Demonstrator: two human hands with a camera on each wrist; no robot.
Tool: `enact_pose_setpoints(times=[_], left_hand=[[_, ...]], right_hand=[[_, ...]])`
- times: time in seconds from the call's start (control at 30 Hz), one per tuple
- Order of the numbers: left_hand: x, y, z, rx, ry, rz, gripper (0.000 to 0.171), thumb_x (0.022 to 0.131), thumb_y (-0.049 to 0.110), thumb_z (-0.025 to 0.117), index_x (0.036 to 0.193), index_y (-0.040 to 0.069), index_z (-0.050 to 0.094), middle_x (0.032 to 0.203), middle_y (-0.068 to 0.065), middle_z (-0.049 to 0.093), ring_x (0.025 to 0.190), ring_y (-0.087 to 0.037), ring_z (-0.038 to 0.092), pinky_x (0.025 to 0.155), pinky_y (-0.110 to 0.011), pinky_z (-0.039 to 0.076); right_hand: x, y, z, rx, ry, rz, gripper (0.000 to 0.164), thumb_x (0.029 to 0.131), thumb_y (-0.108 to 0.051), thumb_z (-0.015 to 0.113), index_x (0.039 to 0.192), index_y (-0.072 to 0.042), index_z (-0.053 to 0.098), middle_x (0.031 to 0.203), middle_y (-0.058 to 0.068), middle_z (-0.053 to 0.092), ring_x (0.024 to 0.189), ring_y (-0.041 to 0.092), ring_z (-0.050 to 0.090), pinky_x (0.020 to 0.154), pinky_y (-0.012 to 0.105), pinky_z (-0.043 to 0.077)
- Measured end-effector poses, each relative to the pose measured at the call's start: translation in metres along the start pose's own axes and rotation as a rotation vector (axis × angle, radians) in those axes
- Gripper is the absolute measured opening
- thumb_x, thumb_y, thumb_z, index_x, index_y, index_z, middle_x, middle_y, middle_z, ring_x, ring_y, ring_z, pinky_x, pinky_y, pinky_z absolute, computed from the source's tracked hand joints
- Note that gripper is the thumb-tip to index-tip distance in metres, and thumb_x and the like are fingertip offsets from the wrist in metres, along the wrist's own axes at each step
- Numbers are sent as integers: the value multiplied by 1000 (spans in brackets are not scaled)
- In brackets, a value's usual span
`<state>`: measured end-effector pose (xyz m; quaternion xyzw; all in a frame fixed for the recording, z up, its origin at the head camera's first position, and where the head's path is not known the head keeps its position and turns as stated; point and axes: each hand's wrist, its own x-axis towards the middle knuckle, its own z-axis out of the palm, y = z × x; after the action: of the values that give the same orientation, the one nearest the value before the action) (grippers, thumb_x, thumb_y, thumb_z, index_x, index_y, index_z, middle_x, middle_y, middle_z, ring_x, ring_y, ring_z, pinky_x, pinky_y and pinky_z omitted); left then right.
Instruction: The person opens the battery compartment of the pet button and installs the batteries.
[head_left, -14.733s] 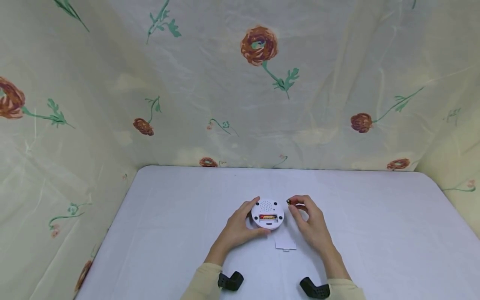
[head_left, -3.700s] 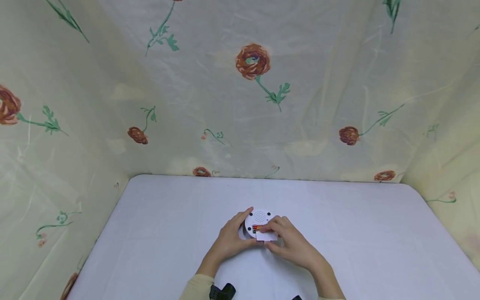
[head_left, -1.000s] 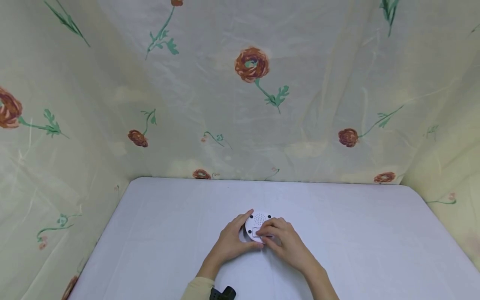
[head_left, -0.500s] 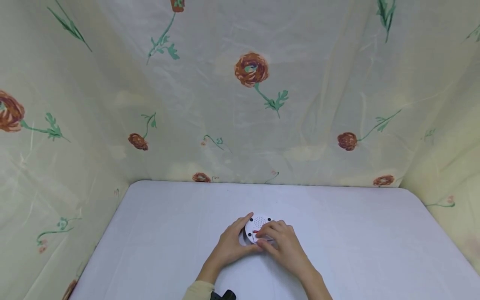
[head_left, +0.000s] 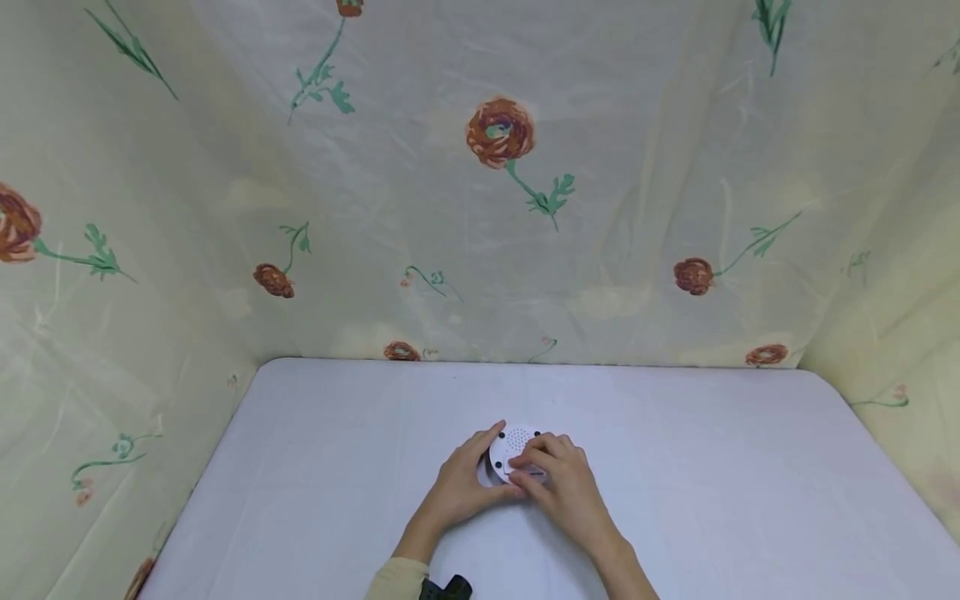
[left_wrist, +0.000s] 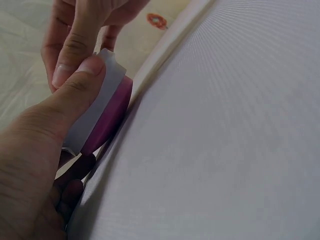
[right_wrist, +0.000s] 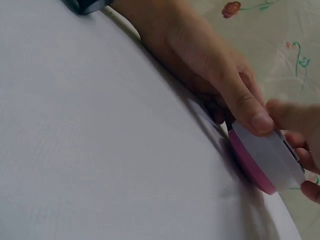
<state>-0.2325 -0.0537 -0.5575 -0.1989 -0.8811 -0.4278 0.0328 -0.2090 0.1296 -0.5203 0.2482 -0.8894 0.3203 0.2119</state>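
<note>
A round white device (head_left: 517, 439) with speaker holes and black feet lies face down on the table. Its side is white with a pink lower rim (right_wrist: 252, 167) in the right wrist view. My left hand (head_left: 460, 487) grips it by the left edge, thumb along the near side. My right hand (head_left: 564, 487) is over the battery compartment, thumb and index finger pinching the white battery cover (head_left: 534, 474), which is mostly hidden under the fingers. No battery shows now. In the left wrist view, the thumb of my left hand (left_wrist: 55, 115) presses the white side.
The table (head_left: 360, 433) has a white cloth. Flower-printed fabric (head_left: 600, 167) hangs behind it and along both sides. A black wrist camera (head_left: 447, 588) sits on the left wrist.
The right hand earlier held a battery while the cover lay on the table; later it brought the cover over the compartment. Red battery visible half a second ago is now out of sight.
</note>
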Motion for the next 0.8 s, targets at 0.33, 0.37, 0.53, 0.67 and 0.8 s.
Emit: enact_pose_setpoints(times=[0.33,0.37,0.53,0.67,0.8], left_hand=[[-2,1,-2,-18,-13,-32,96,67,64,73,147,28,33,138,5,51,125,-18,50,101,-47,42],[-2,1,-2,-18,-14,-33,96,67,64,73,147,28,33,138,5,51,125,-18,50,101,-47,42],[-2,0,-2,-15,-11,-23,96,67,63,73,147,26,34,138,5,51,126,-19,49,102,-46,41],[-3,0,-1,-19,-13,-12,97,67,63,73,147,25,35,137,6,51,126,-18,49,102,-46,41],[-2,-1,-1,-20,-17,-11,97,66,63,74,147,25,35,138,5,51,126,-17,49,103,-45,41]], right_hand=[[1,1,-2,80,-35,9,13,80,-12,73,89,-21,73,103,0,59,97,13,45,80,34,39],[0,2,-2,95,-41,21,13,80,-12,73,90,-21,72,106,2,58,100,14,44,82,35,39],[-3,4,1,145,-82,123,23,83,-15,71,105,-20,68,130,12,47,119,28,38,94,47,39],[-6,7,1,226,-160,231,42,88,-23,67,129,-23,55,146,14,35,135,37,31,103,59,34],[-8,9,0,313,-214,281,52,91,-27,63,139,-24,44,149,14,32,139,37,31,108,59,29]])
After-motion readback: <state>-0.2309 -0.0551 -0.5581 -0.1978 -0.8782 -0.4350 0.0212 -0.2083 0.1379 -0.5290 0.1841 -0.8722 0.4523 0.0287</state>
